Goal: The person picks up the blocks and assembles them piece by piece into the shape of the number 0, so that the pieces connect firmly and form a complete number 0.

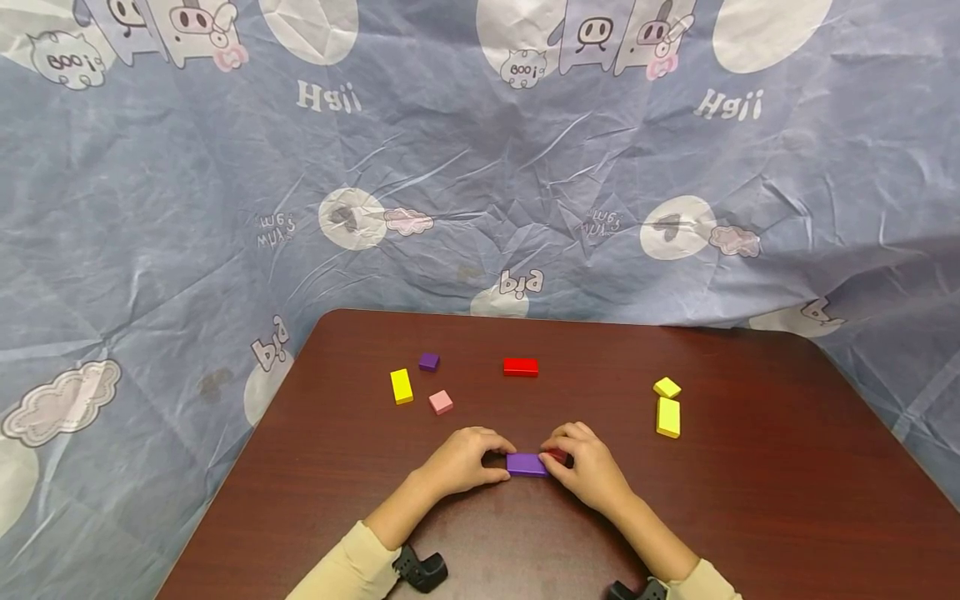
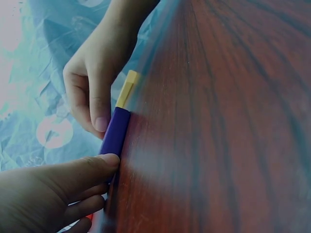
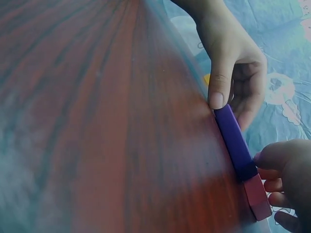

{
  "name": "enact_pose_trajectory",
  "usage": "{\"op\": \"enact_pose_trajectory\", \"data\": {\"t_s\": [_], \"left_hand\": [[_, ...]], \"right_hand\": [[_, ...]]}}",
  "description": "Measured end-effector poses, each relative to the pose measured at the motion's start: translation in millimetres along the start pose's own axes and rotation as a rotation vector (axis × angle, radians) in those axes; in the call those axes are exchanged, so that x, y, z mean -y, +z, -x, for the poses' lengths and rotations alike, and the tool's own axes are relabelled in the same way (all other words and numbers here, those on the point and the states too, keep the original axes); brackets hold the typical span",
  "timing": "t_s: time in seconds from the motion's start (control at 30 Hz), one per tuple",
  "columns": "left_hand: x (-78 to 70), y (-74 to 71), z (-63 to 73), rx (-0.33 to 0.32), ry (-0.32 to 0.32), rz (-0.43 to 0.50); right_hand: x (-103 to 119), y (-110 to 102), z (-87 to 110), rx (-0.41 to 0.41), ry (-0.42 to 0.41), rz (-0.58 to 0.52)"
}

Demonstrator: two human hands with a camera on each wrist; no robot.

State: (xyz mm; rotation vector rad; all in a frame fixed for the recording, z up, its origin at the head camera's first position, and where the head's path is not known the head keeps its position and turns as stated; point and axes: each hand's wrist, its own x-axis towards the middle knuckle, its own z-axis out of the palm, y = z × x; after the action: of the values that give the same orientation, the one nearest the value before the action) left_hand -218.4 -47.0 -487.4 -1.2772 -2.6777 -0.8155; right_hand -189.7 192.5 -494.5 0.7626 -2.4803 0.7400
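A purple block (image 1: 527, 465) lies on the table between the two hands. My left hand (image 1: 467, 462) pinches its left end, thumb at the near side and fingers at the far side. A red block (image 3: 257, 198) sits end to end with the purple block (image 3: 235, 141) in the right wrist view. My right hand (image 1: 591, 468) holds that red block between thumb and fingers, the thumb tip right at the purple block's right end. Most of the red block (image 1: 557, 454) is hidden by the right hand in the head view.
Further back on the brown table (image 1: 337, 467) lie a yellow block (image 1: 402, 387), a small dark purple block (image 1: 429, 362), a pink block (image 1: 441, 402) and another red block (image 1: 521, 367). Two yellow blocks (image 1: 668, 417) lie at the right. A patterned blue cloth (image 1: 450, 150) hangs behind.
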Motion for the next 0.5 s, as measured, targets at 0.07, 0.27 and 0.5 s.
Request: {"op": "enact_pose_trajectory", "data": {"t_s": [0.07, 0.27, 0.5], "left_hand": [[-0.1, -1.0, -0.1, 0.005, -0.003, 0.0], [4.8, -10.3, 2.3, 0.006, -0.028, 0.001], [29.7, -32.4, 7.6, -0.12, -0.129, -0.014]], "right_hand": [[0, 0, 0.1, -0.006, -0.001, -0.003], [-1, 2, 0.4, -0.025, -0.007, -0.008], [-3, 4, 2.0, -0.035, 0.001, -0.019]]}}
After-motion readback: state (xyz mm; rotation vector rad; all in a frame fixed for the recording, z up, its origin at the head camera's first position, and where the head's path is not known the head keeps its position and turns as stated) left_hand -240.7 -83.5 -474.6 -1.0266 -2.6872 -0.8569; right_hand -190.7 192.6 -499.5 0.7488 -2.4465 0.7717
